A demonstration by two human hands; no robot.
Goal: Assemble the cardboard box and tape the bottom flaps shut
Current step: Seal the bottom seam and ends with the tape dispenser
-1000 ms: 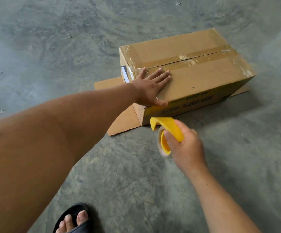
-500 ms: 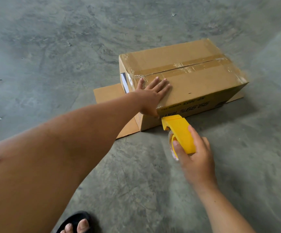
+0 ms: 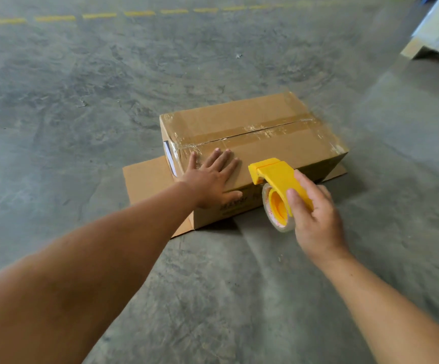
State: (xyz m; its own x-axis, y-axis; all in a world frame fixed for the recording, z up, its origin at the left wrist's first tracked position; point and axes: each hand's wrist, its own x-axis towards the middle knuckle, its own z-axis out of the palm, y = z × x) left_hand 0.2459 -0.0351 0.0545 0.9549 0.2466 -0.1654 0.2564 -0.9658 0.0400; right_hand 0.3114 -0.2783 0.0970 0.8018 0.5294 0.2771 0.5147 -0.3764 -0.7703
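Left hand (image 3: 213, 179) flat on box (image 3: 265, 132), right hand (image 3: 315, 219) gripping tape dispenser (image 3: 278, 177)

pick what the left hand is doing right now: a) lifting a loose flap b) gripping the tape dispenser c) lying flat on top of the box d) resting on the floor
c: the left hand lies palm down, fingers spread, on the top face of the cardboard box, while the right hand holds the yellow tape dispenser.
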